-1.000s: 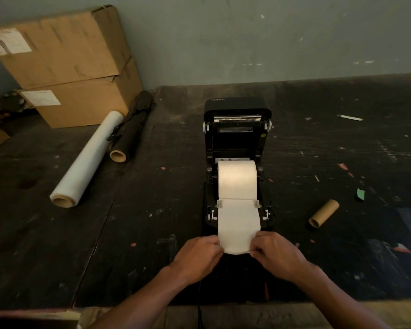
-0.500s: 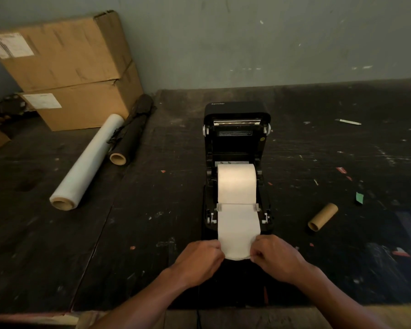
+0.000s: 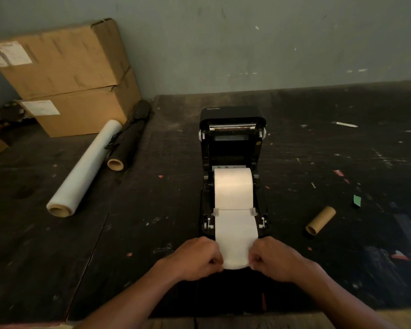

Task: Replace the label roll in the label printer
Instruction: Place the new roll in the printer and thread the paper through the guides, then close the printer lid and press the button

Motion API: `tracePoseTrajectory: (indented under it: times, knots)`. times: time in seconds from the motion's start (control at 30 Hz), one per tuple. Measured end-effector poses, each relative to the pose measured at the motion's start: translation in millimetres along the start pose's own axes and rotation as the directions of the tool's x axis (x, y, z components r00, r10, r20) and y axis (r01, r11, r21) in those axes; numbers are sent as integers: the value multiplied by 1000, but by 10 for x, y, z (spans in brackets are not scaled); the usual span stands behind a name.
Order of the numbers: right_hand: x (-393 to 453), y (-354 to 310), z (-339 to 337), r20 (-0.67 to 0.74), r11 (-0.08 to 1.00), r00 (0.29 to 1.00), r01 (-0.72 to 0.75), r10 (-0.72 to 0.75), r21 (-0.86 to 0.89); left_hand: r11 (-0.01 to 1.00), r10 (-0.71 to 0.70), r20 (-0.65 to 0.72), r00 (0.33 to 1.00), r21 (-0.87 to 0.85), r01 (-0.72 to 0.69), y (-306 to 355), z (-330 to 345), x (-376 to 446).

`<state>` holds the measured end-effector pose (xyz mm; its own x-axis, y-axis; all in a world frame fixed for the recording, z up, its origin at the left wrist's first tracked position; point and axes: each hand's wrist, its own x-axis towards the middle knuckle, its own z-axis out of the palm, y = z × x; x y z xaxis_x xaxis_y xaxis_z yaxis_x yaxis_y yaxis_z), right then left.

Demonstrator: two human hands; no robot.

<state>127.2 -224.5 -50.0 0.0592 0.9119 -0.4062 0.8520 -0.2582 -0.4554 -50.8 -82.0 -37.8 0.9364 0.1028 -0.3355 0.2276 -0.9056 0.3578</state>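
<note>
White label stock from the new label roll (image 3: 233, 187) sits seated in the bay of the open label printer (image 3: 231, 167), near the front middle of the dark bench (image 3: 152, 210). Its free end (image 3: 235, 238) runs forward under the two small paper guides (image 3: 253, 211) and out past the front edge. The left hand (image 3: 196, 258) pinches the strip's left edge and the right hand (image 3: 274, 258) pinches its right edge, both closed on the paper.

To do this feed well, the person should probably draw both edges with equal tension so the strip stays square between the guides, flat and without a crease, then let it rest over the front before the raised lid (image 3: 231, 117) is lowered. An uneven pull would likely skew it. The empty cardboard core (image 3: 320, 220) lies well apart to the right.
</note>
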Motion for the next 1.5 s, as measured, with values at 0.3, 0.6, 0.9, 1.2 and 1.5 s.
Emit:
tracePoseTrajectory:
  times: [0.3, 0.6, 0.9, 1.2, 1.5]
  knots:
    - [34, -61, -1348, -514, 951, 858, 171, -15, 259, 909, -278, -599, 751, -416, 4, -258, -1666, 283]
    - [622, 110, -2171, -660, 844, 687, 127, 305, 522, 642, -640, -436, 632, -756, 129, -553, -2164, 991]
    - [746, 63, -2000, -566, 790, 765, 129, 306, 600, 694, -629, -440, 641, -689, 208, -506, -2144, 1070]
    - [434, 16, -1490, -660, 694, 654, 278, 370, 664, 539, -703, -380, 602, -836, 101, -404, -1964, 733]
    - [174, -18, -948, -589, 600, 607, 220, 533, 769, 473, -631, -363, 685, -880, -31, -84, -1248, 241]
